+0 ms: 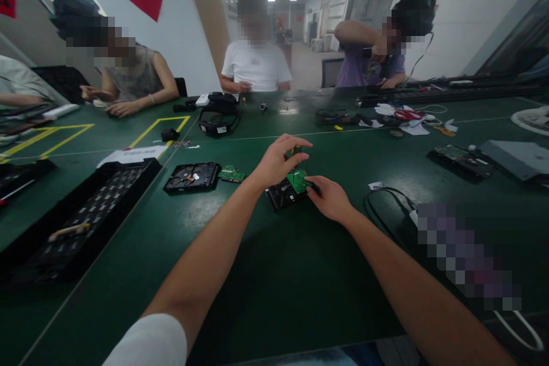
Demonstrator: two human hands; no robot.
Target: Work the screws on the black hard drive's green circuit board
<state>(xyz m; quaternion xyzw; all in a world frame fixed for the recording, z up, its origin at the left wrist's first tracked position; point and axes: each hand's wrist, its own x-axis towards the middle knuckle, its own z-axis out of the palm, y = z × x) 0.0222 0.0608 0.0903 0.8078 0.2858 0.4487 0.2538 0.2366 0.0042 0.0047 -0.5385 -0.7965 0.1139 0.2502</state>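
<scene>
In front of me a black hard drive (281, 195) lies on the green table, with a green circuit board (297, 182) on its upper side. My left hand (274, 160) is above the drive, fingers closed round the yellow-and-black handle of a screwdriver (295, 152) that points down at the board. At the drive's right end, my right hand (329, 197) pinches its edge by the board. To the left lies another hard drive (191, 177), with a loose green circuit board (232, 174) beside it.
A long black tray (92, 211) stands at the left. On the right are a hard drive (461, 160), a grey box (517, 159) and a cable (380, 217). A black headset (218, 117) sits farther back. Several people sit across the table.
</scene>
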